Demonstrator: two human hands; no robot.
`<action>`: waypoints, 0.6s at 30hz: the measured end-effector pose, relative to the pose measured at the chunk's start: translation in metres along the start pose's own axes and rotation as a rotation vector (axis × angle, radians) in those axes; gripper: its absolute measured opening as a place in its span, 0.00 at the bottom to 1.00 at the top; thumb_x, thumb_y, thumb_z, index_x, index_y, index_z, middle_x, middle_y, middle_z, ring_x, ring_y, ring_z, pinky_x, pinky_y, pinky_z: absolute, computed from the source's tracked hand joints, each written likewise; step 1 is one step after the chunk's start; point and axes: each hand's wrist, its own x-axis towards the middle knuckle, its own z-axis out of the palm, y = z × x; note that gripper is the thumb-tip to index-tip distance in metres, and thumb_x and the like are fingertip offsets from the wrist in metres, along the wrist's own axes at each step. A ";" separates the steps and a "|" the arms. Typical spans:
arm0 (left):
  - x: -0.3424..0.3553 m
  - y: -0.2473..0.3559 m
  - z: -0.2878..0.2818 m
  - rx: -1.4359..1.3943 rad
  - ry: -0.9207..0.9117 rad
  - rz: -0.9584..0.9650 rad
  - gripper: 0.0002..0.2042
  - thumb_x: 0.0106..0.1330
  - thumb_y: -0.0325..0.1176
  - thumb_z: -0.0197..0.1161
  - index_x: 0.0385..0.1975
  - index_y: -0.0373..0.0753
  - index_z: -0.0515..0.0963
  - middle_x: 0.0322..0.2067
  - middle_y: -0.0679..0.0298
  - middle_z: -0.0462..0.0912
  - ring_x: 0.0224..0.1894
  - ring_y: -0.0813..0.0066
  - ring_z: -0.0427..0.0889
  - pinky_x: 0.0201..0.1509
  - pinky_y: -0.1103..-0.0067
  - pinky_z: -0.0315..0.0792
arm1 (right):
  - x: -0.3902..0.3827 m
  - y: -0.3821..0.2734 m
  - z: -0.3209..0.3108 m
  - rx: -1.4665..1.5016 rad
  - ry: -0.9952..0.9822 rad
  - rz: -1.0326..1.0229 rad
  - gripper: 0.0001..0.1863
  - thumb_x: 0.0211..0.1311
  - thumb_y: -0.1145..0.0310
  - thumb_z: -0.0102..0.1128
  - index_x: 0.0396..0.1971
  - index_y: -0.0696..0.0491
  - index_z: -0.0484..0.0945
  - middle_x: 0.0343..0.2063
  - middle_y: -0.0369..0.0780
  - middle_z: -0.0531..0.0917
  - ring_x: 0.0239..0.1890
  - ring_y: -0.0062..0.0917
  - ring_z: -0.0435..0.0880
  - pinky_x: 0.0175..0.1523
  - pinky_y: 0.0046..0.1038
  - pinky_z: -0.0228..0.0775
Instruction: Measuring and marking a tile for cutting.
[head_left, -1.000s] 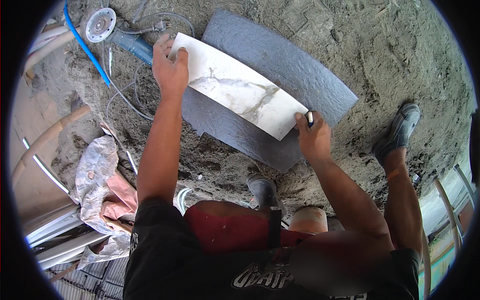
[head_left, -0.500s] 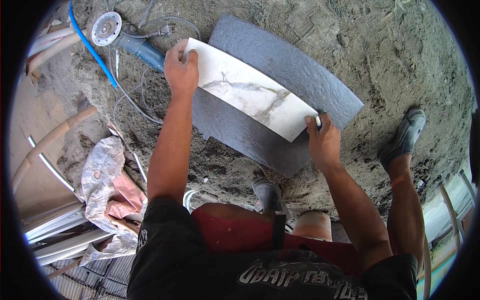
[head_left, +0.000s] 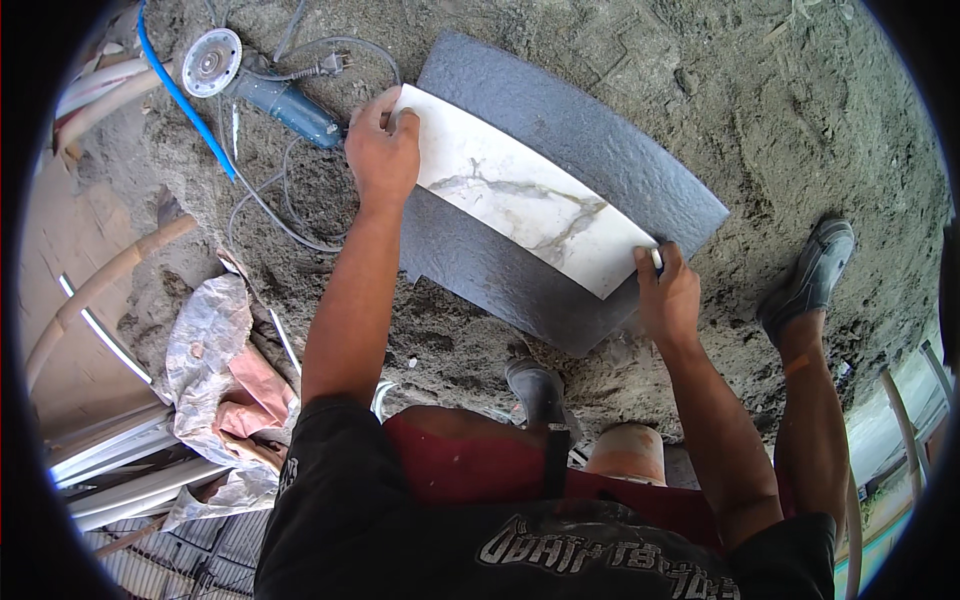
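A long white tile (head_left: 515, 190) with grey marble veins lies slantwise over a larger dark grey slab (head_left: 570, 110), whose surface is rough. My left hand (head_left: 383, 150) grips the tile's upper left end, thumb on the face and fingers at the edge. At the lower right end my right hand (head_left: 668, 290) pinches the tile's corner, and a small white stick-like piece shows between its fingers. Just left of my left hand lies an angle grinder (head_left: 285, 105) with a round disc, its handle end close to my fingers.
A grey power cord with a plug (head_left: 335, 63) loops around the grinder. At the left are a blue hose (head_left: 185, 100), a crumpled sack (head_left: 210, 340) and a curved wooden pole (head_left: 110, 265). A bucket (head_left: 627, 452) stands between my legs on rough sandy ground.
Both hands have shifted the white tile a little to the right and down across the dark slab. The grinder's handle end shows more now.
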 end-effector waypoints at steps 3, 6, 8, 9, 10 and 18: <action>-0.002 0.002 0.001 -0.023 -0.008 -0.022 0.17 0.56 0.31 0.62 0.46 0.34 0.82 0.41 0.54 0.82 0.40 0.61 0.82 0.48 0.70 0.75 | -0.001 0.004 0.000 -0.008 0.044 -0.057 0.20 0.68 0.56 0.58 0.30 0.61 0.73 0.22 0.56 0.80 0.28 0.54 0.82 0.35 0.45 0.72; -0.004 0.002 0.000 0.047 -0.018 -0.026 0.17 0.56 0.31 0.62 0.46 0.34 0.82 0.40 0.54 0.81 0.40 0.62 0.82 0.47 0.71 0.75 | -0.001 0.007 -0.001 -0.029 0.008 -0.018 0.19 0.68 0.56 0.58 0.30 0.60 0.73 0.22 0.55 0.80 0.28 0.53 0.82 0.35 0.45 0.72; -0.006 0.002 -0.001 0.056 -0.025 -0.050 0.17 0.56 0.31 0.62 0.46 0.34 0.82 0.40 0.54 0.81 0.40 0.62 0.82 0.47 0.71 0.75 | -0.001 0.008 -0.002 -0.041 0.047 -0.069 0.19 0.67 0.57 0.58 0.30 0.60 0.73 0.22 0.55 0.80 0.27 0.53 0.82 0.34 0.45 0.73; -0.007 0.002 0.000 0.044 -0.030 -0.041 0.16 0.56 0.31 0.63 0.45 0.34 0.82 0.39 0.55 0.81 0.40 0.62 0.82 0.47 0.71 0.75 | -0.001 0.008 -0.002 -0.032 0.043 -0.079 0.19 0.67 0.57 0.58 0.30 0.60 0.73 0.22 0.55 0.80 0.27 0.53 0.82 0.34 0.45 0.73; -0.007 0.002 0.000 0.054 -0.027 -0.051 0.16 0.56 0.31 0.63 0.45 0.34 0.82 0.39 0.55 0.81 0.40 0.62 0.82 0.47 0.71 0.75 | -0.001 0.008 -0.002 -0.025 0.040 -0.070 0.19 0.67 0.57 0.58 0.30 0.60 0.73 0.22 0.55 0.80 0.27 0.53 0.82 0.34 0.45 0.73; -0.005 0.005 0.000 0.033 -0.036 -0.062 0.17 0.57 0.30 0.61 0.47 0.35 0.82 0.40 0.55 0.81 0.40 0.62 0.82 0.48 0.71 0.75 | 0.000 0.010 -0.002 -0.053 0.014 -0.061 0.22 0.70 0.54 0.53 0.32 0.61 0.72 0.21 0.56 0.79 0.27 0.53 0.81 0.35 0.45 0.70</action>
